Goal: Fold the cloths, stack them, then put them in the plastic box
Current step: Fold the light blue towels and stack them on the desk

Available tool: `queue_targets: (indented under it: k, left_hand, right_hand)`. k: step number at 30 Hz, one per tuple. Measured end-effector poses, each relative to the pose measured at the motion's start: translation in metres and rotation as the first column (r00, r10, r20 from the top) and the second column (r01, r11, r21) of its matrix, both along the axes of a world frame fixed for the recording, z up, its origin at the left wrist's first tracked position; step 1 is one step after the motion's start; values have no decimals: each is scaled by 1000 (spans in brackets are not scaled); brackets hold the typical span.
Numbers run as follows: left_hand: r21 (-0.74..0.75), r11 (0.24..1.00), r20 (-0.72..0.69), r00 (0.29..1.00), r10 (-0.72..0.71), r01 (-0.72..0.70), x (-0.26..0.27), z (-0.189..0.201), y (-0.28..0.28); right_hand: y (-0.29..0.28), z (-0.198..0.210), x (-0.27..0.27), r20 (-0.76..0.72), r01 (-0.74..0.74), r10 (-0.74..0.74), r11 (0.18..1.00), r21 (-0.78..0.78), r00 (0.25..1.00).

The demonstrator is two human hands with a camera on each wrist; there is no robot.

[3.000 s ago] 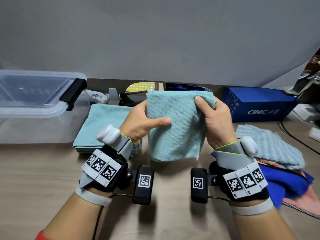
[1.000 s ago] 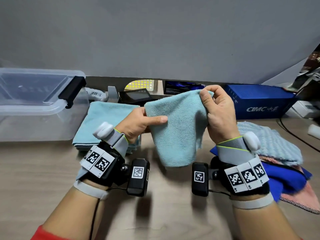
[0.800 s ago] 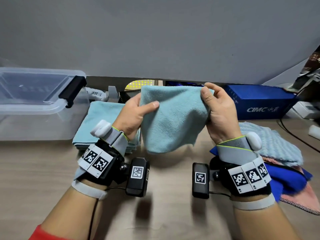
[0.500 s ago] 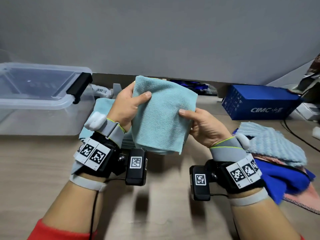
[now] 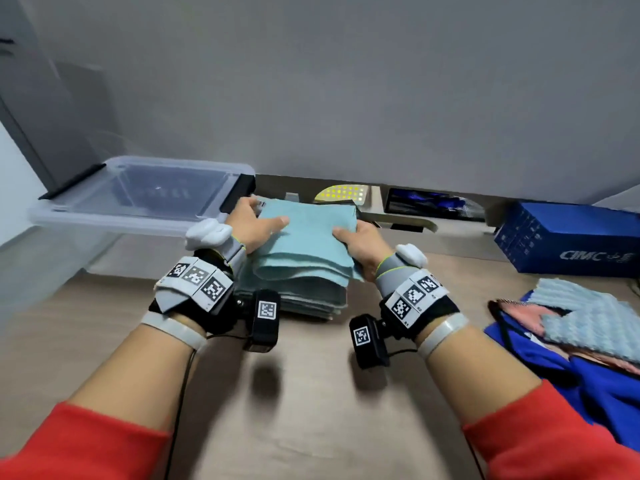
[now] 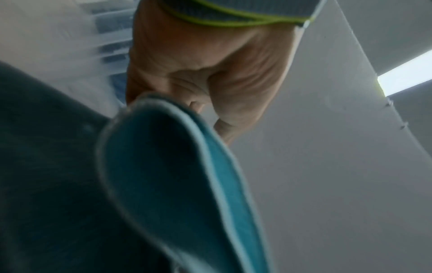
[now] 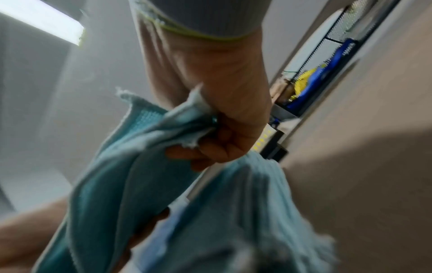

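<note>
A folded teal cloth (image 5: 311, 237) lies flat between my hands, just on top of a stack of folded teal cloths (image 5: 304, 299) on the table. My left hand (image 5: 266, 220) pinches its left edge, thumb on top and fingers beneath. My right hand (image 5: 349, 237) grips the right edge the same way. In the left wrist view the rounded fold of the cloth (image 6: 177, 166) hangs below my palm (image 6: 205, 64). The right wrist view shows my fingers (image 7: 210, 147) curled round bunched cloth edges (image 7: 140, 166). The clear plastic box (image 5: 138, 202) stands open to the left of the stack.
A heap of unfolded cloths (image 5: 585, 327), pale blue, pink and dark blue, lies at the right. A blue carton (image 5: 568, 244) stands behind it. Small gadgets (image 5: 343, 195) sit along the grey wall behind the stack. Bare wooden table (image 5: 311, 393) lies in front.
Both hands carried the folded teal cloth from upright in the air leftwards and down, laying it flat over the stack beside the box. The right hand shifted from the top corner to the side edge.
</note>
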State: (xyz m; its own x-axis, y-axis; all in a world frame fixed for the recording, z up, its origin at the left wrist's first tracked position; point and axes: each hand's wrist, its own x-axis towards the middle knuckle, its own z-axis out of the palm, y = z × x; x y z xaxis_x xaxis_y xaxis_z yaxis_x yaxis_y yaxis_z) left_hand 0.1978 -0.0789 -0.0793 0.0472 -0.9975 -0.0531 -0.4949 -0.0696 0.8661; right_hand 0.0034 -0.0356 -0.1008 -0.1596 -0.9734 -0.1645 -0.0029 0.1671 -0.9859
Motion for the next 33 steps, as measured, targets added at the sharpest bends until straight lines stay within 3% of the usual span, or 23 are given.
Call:
queue_targets:
  k: [4, 11, 14, 17, 21, 25, 29, 33]
  left_hand:
    - [28, 997, 250, 966, -74, 69, 0, -21, 6]
    - [-41, 998, 250, 967, -45, 57, 9, -34, 12]
    - [-66, 994, 188, 980, -71, 84, 12, -31, 20]
    - [-116, 991, 275, 961, -35, 69, 13, -34, 27]
    - [-77, 994, 369, 928, -38, 71, 11, -35, 31]
    - [-57, 984, 505, 855, -118, 170, 6, -26, 37]
    - [-29, 954, 592, 774, -225, 299, -17, -11, 28]
    - [153, 932, 653, 674, -345, 329, -34, -22, 3]
  right_hand:
    - [-13, -24, 4, -81, 33, -28, 997, 67, 996]
    - [2, -24, 1, -300, -14, 3, 999, -35, 954]
    - [10, -17, 4, -246, -57, 36, 995, -79, 969]
    - [10, -18, 10, -344, -66, 42, 996, -58, 938]
    - [12, -22, 8, -479, -12, 13, 1000, 6, 878]
    - [19, -16, 0, -669, 39, -43, 999, -21, 742]
    - [17, -11, 6, -833, -182, 27, 979, -89, 553]
    - [3, -20, 21, -873, -295, 325, 929, 223, 363]
